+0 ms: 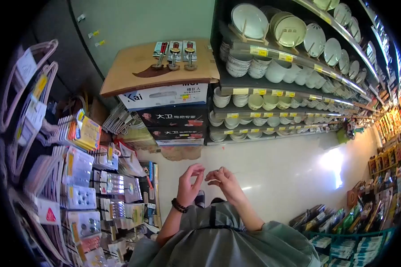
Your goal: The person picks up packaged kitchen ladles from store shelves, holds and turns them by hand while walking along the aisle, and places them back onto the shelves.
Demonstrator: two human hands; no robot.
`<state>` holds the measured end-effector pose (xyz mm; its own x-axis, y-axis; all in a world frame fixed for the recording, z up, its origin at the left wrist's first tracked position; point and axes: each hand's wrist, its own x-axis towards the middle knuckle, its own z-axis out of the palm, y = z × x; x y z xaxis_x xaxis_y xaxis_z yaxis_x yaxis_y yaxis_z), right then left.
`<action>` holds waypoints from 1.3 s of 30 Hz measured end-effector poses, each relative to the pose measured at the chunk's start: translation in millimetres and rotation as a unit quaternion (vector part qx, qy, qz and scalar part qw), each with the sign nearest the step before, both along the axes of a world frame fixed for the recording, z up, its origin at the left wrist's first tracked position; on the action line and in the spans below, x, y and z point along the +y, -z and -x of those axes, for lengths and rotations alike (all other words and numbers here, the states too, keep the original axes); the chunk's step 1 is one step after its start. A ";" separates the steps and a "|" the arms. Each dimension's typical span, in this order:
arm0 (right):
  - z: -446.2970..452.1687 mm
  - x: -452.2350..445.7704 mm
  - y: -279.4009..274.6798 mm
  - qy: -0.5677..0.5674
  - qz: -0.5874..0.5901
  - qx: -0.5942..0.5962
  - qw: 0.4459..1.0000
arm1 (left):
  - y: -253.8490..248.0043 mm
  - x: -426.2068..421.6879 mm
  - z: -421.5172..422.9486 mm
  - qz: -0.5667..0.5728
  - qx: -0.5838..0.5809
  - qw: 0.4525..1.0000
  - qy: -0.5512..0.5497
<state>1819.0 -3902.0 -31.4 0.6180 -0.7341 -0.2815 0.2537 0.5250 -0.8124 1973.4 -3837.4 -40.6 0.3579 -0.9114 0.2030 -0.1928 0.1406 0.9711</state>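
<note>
My left hand (190,183), with a dark beaded bracelet (179,205) at its wrist, is raised before my body. Its fingers curve loosely, and the thumb stands apart with nothing visible between them. Close by on the right, my right hand (225,181) has thumb and fingertips drawn together in a pinch; whatever they may hold is too small to make out. The hands are near each other but do not touch. Beyond them, three carded ladles with red handles (174,55) lie in a row on a cardboard box (120,66).
Stacked cartons (176,118) support the cardboard box. Shelves of bowls (276,71) and plates (249,21) run along the right. At left hang clothes hangers (49,89) and packaged hooks (81,198). A basket (343,236) of packaged goods stands lower right on the pale floor (272,178).
</note>
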 end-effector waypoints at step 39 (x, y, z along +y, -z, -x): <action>-194.6 -349.0 2.8 -0.023 -0.055 -0.217 0.974 | -86.1 -310.5 -116.5 0.016 -0.458 0.865 -0.202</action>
<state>2013.6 -4251.1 -34.2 0.7276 -0.6832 -0.0619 0.5353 0.6218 -0.5717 2089.8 -4147.9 45.5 0.3216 -0.7384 0.5927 -0.9196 -0.0943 0.3815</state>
